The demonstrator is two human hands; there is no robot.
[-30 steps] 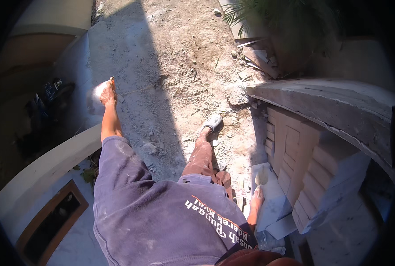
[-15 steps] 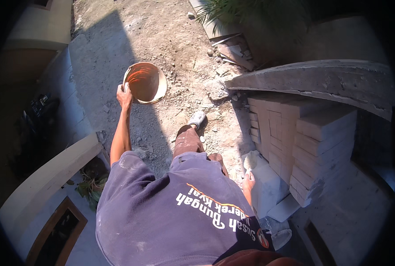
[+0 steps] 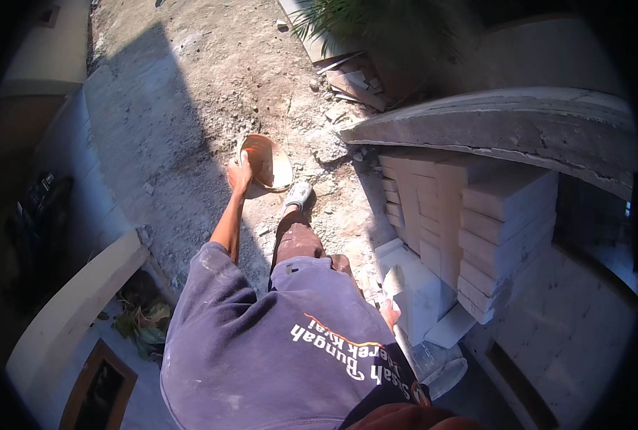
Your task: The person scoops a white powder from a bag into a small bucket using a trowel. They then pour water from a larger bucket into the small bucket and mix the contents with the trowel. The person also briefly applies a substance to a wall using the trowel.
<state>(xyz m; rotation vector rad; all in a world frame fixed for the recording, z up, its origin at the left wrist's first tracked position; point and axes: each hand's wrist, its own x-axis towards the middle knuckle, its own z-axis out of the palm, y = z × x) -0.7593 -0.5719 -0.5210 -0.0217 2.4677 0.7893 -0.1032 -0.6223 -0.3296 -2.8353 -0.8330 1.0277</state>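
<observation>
in the head view, the left hand (image 3: 239, 177) has moved the bucket (image 3: 270, 163). half a second ago it was farther out to the left; now it is tipped more and sits just beside the shoe (image 3: 299, 193). the left fingers are gripping its rim. the right hand (image 3: 389, 314) has its fingers closed around a trowel (image 3: 394, 278), same as before, close to the stacked blocks (image 3: 509, 208).
</observation>
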